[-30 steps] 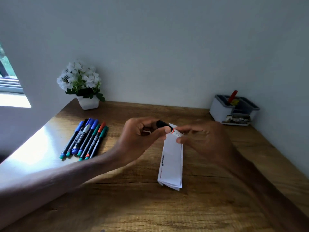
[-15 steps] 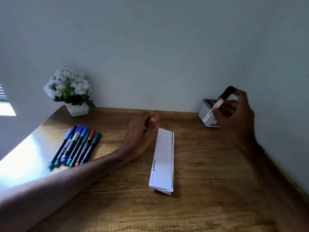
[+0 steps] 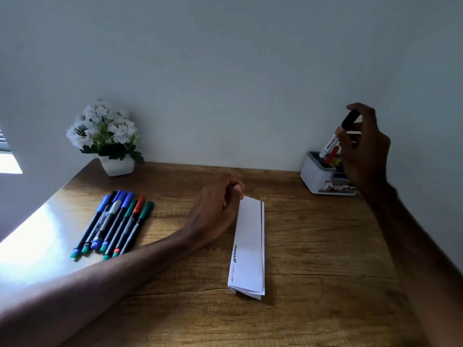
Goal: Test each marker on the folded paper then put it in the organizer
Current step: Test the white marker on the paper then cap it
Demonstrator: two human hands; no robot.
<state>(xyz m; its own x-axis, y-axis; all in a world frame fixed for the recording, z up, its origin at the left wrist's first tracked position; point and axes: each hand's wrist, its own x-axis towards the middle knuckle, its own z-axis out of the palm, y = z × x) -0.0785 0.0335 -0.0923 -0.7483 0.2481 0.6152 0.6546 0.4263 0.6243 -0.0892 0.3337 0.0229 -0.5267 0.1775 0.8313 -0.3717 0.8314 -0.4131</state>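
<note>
My right hand holds a white marker with a black cap by its top, tilted, with its lower end at the rim of the white and grey organizer at the back right. A red marker stands inside the organizer. The folded white paper lies in the middle of the desk with a black and a red scribble on it. My left hand rests curled at the paper's far left corner, holding nothing. Several capped markers lie side by side on the left.
A white pot of white flowers stands at the back left against the wall. The wooden desk is bounded by walls behind and to the right. Bright light glares on the desk's left edge.
My right hand carried the black-capped marker from over the paper to the organizer and now lowers its end to the rim. My left hand let go and settled beside the paper.
</note>
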